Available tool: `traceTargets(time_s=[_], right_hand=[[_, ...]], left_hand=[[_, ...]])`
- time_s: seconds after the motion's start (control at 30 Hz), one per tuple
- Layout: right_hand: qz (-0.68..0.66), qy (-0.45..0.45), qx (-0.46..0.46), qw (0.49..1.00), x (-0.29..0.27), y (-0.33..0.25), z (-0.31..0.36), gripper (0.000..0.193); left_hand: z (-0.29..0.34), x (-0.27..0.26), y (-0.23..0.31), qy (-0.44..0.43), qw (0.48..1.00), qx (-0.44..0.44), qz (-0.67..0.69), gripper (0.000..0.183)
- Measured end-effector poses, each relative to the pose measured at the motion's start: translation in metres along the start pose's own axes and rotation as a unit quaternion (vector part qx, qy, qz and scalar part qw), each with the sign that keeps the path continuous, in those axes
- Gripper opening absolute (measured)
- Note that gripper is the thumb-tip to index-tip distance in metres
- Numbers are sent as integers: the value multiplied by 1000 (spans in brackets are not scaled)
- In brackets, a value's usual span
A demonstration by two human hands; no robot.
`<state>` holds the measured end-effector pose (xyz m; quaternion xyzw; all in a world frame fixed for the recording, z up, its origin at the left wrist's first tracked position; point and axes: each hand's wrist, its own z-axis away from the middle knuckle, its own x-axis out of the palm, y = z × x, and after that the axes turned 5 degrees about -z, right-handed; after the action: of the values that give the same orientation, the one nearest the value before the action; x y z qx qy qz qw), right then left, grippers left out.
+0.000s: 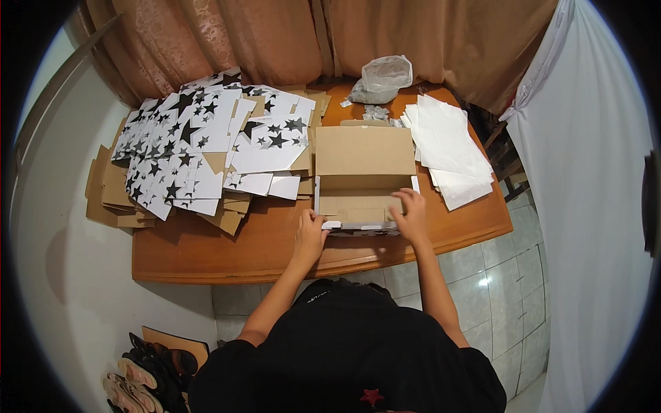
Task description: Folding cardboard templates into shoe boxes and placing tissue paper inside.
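In front of me an open cardboard box (pixel 365 153) stands on the table, its plain brown lid raised at the back. Its inside is bare brown board, and black stars on white show along the front face. My left hand (pixel 310 237) is closed on the box's front left corner, fingertips at the white edge. At the front right corner is my right hand (pixel 411 215), its fingers bent and apart over the right wall; whether they touch the wall I cannot tell.
Flat star-printed cardboard sheets (pixel 182 141) are heaped on the left of the wooden table (pixel 220 258). White paper sheets (pixel 451 148) lie to the right. A clear plastic bag (pixel 385 76) with grey contents stands behind the box. Shoes (pixel 148 375) are at the lower left.
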<state>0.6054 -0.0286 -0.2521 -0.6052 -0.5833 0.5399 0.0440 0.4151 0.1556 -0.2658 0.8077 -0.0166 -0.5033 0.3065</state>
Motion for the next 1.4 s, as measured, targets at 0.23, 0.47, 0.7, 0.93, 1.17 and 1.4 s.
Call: traceTargets(time_s=[0.23, 0.47, 0.7, 0.93, 1.17, 1.4], right_hand=[[110, -109, -18, 988, 31, -35, 22, 29], [88, -132, -105, 982, 76, -64, 23, 20], [109, -122, -38, 986, 100, -54, 15, 27], [-241, -58, -5, 969, 73, -20, -5, 35], [-121, 17, -14, 992, 12, 15, 7, 37], [-436, -177, 229, 852, -4, 46, -15, 25]], left_hand=[[1, 5, -1, 61, 998, 26, 23, 26], [5, 14, -13, 81, 990, 71, 91, 18], [-11, 19, -17, 60, 975, -9, 215, 15], [-15, 34, -3, 87, 989, -75, 95, 33], [-17, 58, -18, 100, 974, -90, 185, 42], [-26, 48, 19, 67, 972, -172, 147, 44]])
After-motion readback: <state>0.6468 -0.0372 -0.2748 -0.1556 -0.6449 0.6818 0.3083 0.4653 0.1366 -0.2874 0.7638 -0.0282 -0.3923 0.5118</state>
